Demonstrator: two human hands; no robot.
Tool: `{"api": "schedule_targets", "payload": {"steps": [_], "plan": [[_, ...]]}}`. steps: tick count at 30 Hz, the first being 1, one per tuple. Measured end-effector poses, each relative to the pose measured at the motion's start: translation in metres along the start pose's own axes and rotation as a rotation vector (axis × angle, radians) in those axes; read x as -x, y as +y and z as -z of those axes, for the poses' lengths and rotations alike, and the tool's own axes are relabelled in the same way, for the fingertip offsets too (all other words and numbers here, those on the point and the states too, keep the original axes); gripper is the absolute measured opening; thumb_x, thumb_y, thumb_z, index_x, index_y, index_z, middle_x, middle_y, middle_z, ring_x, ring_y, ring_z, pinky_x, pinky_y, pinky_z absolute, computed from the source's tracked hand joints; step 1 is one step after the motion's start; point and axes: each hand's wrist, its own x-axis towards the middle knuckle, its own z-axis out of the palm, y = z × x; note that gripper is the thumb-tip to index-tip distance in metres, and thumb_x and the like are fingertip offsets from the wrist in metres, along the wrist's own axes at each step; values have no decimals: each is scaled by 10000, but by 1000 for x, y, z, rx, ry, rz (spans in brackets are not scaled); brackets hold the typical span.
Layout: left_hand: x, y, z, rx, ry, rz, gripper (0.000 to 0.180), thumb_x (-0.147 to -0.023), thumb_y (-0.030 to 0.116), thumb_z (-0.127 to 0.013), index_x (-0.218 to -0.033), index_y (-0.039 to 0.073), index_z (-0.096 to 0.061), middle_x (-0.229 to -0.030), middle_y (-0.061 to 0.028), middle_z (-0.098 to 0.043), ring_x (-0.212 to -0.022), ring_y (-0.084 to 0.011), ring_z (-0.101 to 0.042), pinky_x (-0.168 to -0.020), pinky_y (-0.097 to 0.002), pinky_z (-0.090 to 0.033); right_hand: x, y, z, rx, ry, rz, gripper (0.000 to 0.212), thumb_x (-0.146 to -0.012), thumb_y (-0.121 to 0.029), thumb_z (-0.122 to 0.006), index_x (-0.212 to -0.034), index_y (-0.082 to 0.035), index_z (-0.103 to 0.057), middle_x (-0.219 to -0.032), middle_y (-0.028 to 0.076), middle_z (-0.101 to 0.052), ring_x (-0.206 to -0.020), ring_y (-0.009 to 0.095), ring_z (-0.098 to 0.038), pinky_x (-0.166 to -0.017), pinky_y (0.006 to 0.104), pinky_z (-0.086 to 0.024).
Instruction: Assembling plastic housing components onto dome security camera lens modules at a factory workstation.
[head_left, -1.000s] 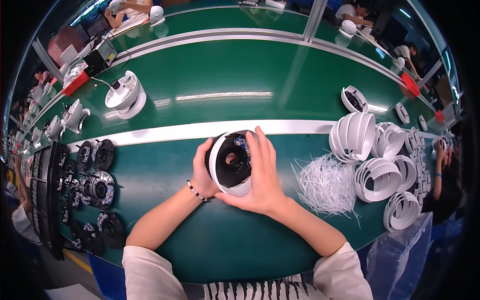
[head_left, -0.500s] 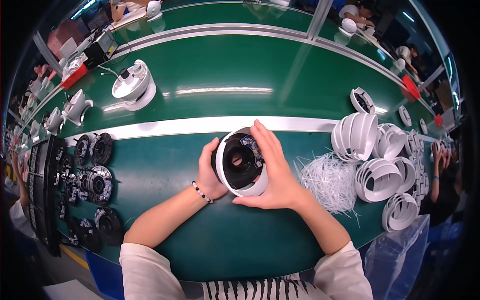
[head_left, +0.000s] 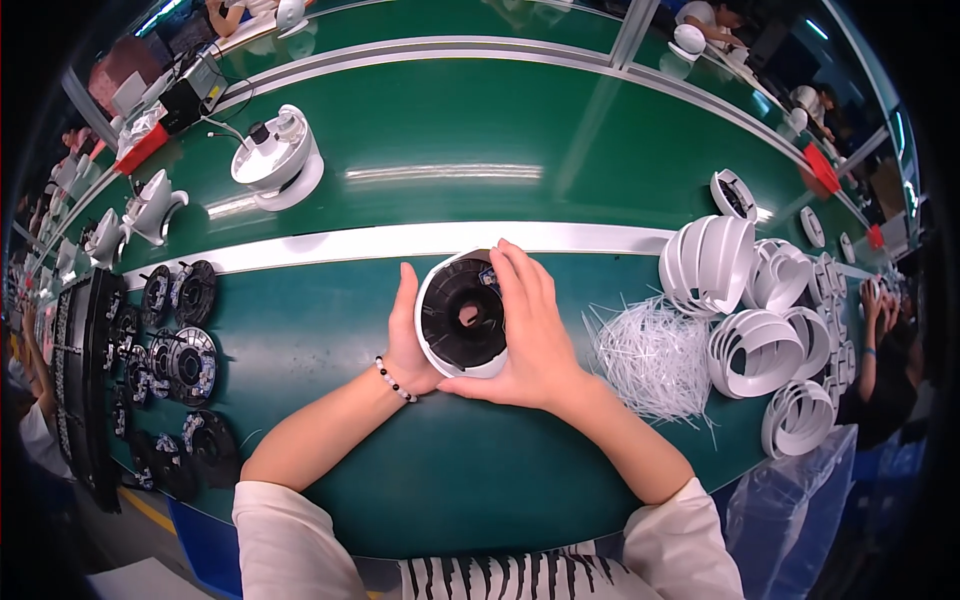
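Over the middle of the green mat I hold a round camera housing (head_left: 456,345), a white shell ring with a black ribbed disc seated inside it. A round hole sits at the disc's centre. My left hand (head_left: 405,345) cups the left side, thumb pointing up along the rim and the other fingers hidden behind. From the right, my right hand (head_left: 532,345) wraps the housing, its fingers over the upper right rim and its thumb along the bottom. A small blue circuit board (head_left: 488,276) peeks out beside the right fingers, mostly covered.
Black discs with circuit boards (head_left: 192,365) lie at left beside a black rack (head_left: 78,385). White rings (head_left: 755,355) are stacked at right, near a heap of thin white strips (head_left: 655,360). A white camera base (head_left: 278,160) stands beyond the white rail (head_left: 400,242).
The camera housing has shifted slightly left and turned, so its black face shows rounder. My right fingers now cover most of the circuit board. My left thumb has straightened upward.
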Motion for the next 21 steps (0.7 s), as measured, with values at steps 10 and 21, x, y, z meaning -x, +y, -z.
{"api": "schedule_targets", "payload": {"steps": [10,21], "plan": [[-1,-2,6,-82,-48,-32,480,-774,332,-466,-1144,26,-442,-1074,-108,-528,-986,-222,-514,-879,-351,-409,10,2,-18,-7,185,-121,1081,-462,-367,-762,-1273,34,-171,-1287,250,-230,-1162,414,-263,-944,469,-259],[-77,13,-11,-33,124,-198,428,-819,359,-399,-1033,6,-512,-1044,-118,-555,-968,-227,-525,-917,-362,-372,56,-16,29,239,146,57,884,-553,-315,-745,-1250,-36,-277,-1310,260,-209,-1193,477,-180,-945,560,-188]]}}
